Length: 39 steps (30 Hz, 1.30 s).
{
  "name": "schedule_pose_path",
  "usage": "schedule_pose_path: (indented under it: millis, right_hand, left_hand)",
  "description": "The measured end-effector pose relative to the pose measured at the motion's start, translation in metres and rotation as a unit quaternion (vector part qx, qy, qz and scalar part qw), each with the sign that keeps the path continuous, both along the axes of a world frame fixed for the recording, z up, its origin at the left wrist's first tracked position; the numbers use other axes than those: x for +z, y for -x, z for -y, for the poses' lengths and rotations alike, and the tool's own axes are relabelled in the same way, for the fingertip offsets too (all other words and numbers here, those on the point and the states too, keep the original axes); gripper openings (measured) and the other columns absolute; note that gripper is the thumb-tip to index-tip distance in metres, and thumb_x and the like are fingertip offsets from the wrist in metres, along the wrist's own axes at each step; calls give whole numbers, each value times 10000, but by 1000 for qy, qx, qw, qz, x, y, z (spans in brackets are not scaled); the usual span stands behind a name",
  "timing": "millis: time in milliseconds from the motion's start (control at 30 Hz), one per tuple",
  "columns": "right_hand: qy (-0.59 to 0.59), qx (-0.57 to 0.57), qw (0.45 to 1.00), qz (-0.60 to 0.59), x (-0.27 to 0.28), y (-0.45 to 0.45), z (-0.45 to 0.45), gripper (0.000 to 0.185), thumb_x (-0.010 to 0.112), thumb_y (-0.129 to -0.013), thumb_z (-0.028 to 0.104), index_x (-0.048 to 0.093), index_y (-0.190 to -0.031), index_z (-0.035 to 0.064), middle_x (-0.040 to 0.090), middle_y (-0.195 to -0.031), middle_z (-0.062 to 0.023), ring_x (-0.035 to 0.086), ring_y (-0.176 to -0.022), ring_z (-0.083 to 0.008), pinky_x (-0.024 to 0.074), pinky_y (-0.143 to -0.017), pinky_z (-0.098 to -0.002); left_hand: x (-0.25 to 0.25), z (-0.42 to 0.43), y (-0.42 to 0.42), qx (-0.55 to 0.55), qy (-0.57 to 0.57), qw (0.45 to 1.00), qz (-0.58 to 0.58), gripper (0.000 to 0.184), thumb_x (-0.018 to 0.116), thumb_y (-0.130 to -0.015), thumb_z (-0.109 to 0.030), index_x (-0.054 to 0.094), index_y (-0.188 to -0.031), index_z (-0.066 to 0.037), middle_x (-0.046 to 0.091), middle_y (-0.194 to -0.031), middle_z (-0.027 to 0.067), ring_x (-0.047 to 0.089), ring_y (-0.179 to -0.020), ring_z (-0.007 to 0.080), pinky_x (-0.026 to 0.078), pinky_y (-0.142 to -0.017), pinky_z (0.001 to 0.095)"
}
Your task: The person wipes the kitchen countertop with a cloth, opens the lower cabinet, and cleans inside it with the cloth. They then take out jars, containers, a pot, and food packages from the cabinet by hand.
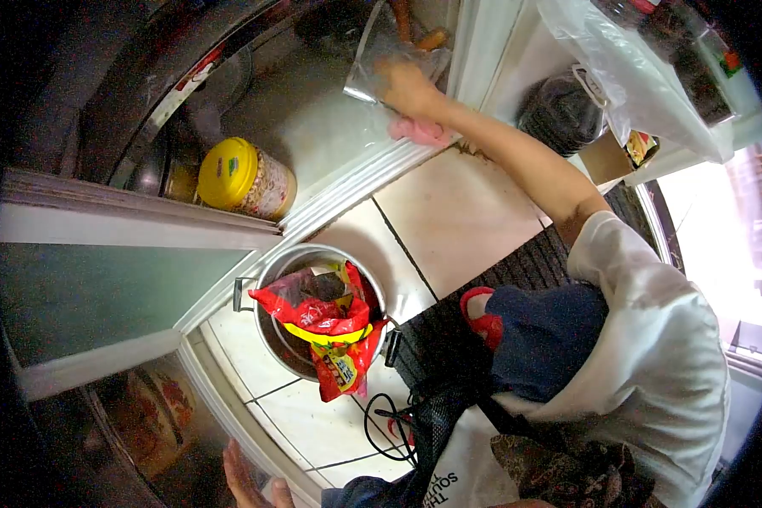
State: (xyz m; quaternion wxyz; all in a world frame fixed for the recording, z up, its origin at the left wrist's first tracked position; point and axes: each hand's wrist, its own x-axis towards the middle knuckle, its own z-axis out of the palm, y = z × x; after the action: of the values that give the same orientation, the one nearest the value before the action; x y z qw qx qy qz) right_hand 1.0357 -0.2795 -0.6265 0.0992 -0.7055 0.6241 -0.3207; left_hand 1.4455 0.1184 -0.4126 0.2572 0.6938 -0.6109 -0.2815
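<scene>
My right hand point(408, 89) reaches into the low cabinet at the top, its fingers closed on a clear plastic bag point(362, 74) and partly hidden by it. A pink, soft-looking item point(419, 130) lies just below this wrist, at the cabinet's edge. Orange-brown pieces point(432, 39) show beyond the fingers; I cannot make out what they are. At the bottom, my left hand point(250, 483) is partly in view, fingers apart, beside the open cabinet door's frame point(245, 415). Between the hands, a metal pot point(267, 326) on the floor holds red and yellow plastic packaging point(334, 317).
A yellow-lidded jar point(245, 178) stands inside the cabinet near dark cookware. A frosted cabinet door point(127, 292) stands at left. A black ribbed mat point(516, 271) and a black cable point(389, 415) lie on the tiles. A cardboard box point(605, 159) and plastic bag point(643, 76) are at right.
</scene>
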Motion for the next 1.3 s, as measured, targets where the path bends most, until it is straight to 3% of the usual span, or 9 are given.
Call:
schedule_pose_path:
  millis: [267,333,500,633,767,1033,1100,1200,1300]
  right_hand:
    - [-8,-12,999,-29,4,-1,-13,471,593,-753,199,542,-1154,-41,575,-1059,-302,572,-982,-421,449,-878,-446]
    - [-148,0,985,-91,22,-11,-17,442,590,-775,230,560,-1113,-53,592,-1021,-298,592,-958,-402,459,-859,-447]
    - [-246,62,966,58,77,-52,-75,238,537,-859,177,584,-945,-40,627,-932,-220,616,-891,-303,481,-737,-401]
    - [-76,334,939,-42,80,-73,-90,268,541,-862,167,584,-1021,-45,633,-942,-211,614,-898,-293,479,-781,-392]
    - [-240,479,813,-228,138,-122,-127,276,559,-849,168,576,-1006,-59,619,-949,-229,598,-911,-343,464,-799,-413]
    - [-153,623,722,-258,90,-211,-162,236,577,-800,169,607,-881,-51,616,-840,-261,612,-794,-367,481,-700,-434]
    - [-231,566,742,-277,83,-226,-176,576,590,-778,511,618,-917,-47,641,-851,-252,634,-810,-380,490,-726,-471]
    - [-273,547,740,-281,57,-227,-189,639,558,-761,611,622,-899,-10,635,-846,-229,620,-827,-373,484,-712,-470]
    - [-180,527,794,-244,9,-217,-189,421,607,-766,410,630,-911,15,633,-873,-201,609,-863,-363,487,-753,-453]
  left_hand:
    - [-3,-3,-1,23,-15,1000,-5,610,583,-889,-97,281,-1412,-15,351,-1429,171,332,-1320,304,264,-1074,417]
    - [-5,-1,-4,11,-22,1000,-2,612,581,-900,-148,275,-1414,-17,324,-1446,161,336,-1317,307,260,-1079,415]
    - [-23,-2,-10,69,-18,997,9,657,595,-852,-186,286,-1386,40,357,-1401,238,319,-1322,325,212,-1099,439]
    - [-27,3,-7,91,-41,994,37,643,617,-825,-173,338,-1364,40,388,-1395,208,348,-1308,306,251,-1083,423]
    - [-33,12,-13,-103,-104,963,227,585,661,-778,-119,441,-1312,-31,438,-1353,201,417,-1254,356,329,-1039,406]
    - [-86,40,-31,-186,-184,925,276,601,686,-772,-135,436,-1306,-23,374,-1405,182,374,-1284,348,325,-1058,394]
    - [-103,40,-22,-215,-166,931,246,622,691,-776,-173,422,-1318,-31,332,-1432,173,370,-1284,358,341,-1050,400]
    - [-130,39,-3,-241,-120,948,169,612,673,-799,-215,410,-1317,-22,319,-1431,187,389,-1261,381,362,-1034,404]
    - [-152,37,4,-263,-90,943,180,616,663,-810,-228,395,-1318,-6,318,-1419,214,388,-1260,380,361,-1034,405]
